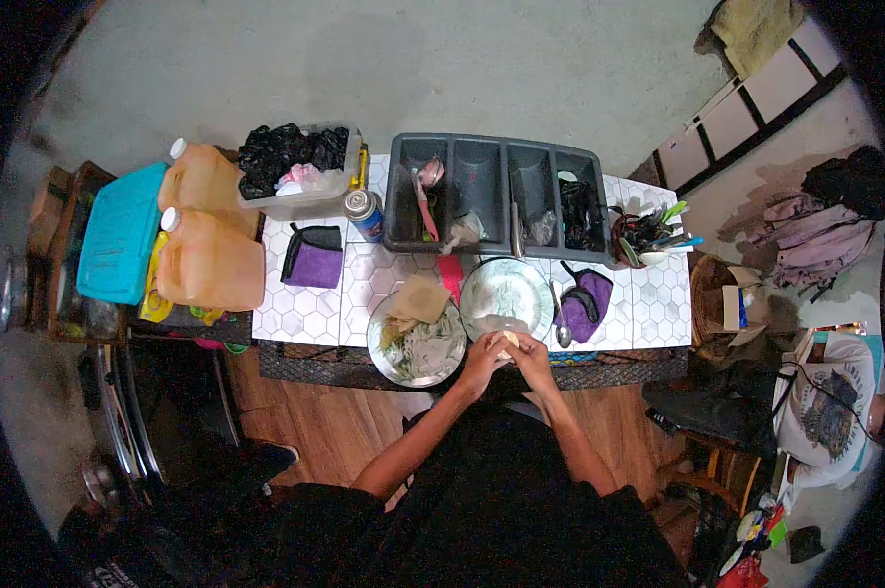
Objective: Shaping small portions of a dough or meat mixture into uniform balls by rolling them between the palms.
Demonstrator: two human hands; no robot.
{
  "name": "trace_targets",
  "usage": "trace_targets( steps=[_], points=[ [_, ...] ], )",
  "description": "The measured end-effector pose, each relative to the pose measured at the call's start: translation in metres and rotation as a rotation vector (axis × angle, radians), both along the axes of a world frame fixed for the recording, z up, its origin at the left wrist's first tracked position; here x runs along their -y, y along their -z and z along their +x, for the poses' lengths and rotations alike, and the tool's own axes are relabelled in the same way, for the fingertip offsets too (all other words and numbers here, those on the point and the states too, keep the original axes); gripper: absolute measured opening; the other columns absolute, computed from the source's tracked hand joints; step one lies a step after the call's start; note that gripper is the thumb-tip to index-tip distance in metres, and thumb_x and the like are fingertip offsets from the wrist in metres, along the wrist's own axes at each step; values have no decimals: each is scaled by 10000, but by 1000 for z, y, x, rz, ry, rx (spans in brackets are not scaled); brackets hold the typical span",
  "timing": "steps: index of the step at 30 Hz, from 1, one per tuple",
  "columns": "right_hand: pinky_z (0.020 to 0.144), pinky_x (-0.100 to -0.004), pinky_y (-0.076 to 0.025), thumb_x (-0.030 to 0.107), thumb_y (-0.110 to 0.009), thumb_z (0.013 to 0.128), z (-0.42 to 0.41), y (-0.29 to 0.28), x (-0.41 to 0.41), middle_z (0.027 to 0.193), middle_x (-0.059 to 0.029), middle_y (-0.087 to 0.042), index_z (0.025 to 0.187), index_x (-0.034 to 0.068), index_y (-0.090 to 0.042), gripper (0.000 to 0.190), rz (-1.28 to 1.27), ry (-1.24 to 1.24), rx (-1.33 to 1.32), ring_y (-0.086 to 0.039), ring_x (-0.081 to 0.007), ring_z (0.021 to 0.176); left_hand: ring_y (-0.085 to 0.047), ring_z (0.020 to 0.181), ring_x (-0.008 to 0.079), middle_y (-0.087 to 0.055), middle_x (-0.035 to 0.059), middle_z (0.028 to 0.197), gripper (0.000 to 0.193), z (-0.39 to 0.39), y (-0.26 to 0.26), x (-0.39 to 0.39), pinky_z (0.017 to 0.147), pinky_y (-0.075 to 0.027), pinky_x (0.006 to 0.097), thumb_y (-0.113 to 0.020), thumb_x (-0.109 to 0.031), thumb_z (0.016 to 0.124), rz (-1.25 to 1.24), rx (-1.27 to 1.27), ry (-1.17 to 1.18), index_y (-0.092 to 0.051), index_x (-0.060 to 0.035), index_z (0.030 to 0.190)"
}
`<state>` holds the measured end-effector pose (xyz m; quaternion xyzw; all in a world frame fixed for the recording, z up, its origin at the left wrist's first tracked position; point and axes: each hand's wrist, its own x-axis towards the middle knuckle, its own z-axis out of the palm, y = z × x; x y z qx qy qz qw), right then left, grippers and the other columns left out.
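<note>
My left hand [486,356] and my right hand [533,361] meet at the table's front edge, both gripping a small pale, flat piece [509,344] that looks like dough or a wrapper. Just beyond them lies a round metal plate [497,283] with a whitish film and a translucent patch at its near rim. To its left, another round plate [450,360] holds pale shredded food [429,345] with green bits, and a stack of tan square wrappers [418,299] rests on its far side. A metal spoon [562,334] lies right of the film-covered plate, against a purple cloth [597,294].
A grey divided bin [479,248] with utensils and bags spans the table's back. A gas canister [363,213], a plastic tub [303,206] and orange jugs [215,268] stand left. Another purple cloth [317,264] lies near them. Cutlery [652,239] is bunched at the right.
</note>
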<state>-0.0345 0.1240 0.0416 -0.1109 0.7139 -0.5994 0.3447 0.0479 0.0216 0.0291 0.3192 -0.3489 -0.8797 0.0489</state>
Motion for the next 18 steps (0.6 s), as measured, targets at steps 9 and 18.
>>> trace_targets(
  steps=[9, 18],
  points=[
    [745, -242, -470, 188, -667, 875, -47, -4, 12, 898, -65, -681, 1027, -23, -656, 260, 6, 238, -171, -605, -99, 813, -639, 906, 156, -661, 97, 1026, 375, 17, 18, 29, 790, -501, 291, -556, -271, 953, -202, 37, 154, -556, 30, 1177],
    [976, -448, -360, 222, -616, 854, -60, 25, 37, 1225, -209, -537, 1264, 19, -526, 466, 470, -205, -979, -491, -375, 1141, -634, 939, 189, -662, 101, 1034, 395, 27, 27, 38, 847, -490, 312, -594, -308, 932, -348, 134, 159, -558, -6, 1182]
  ],
)
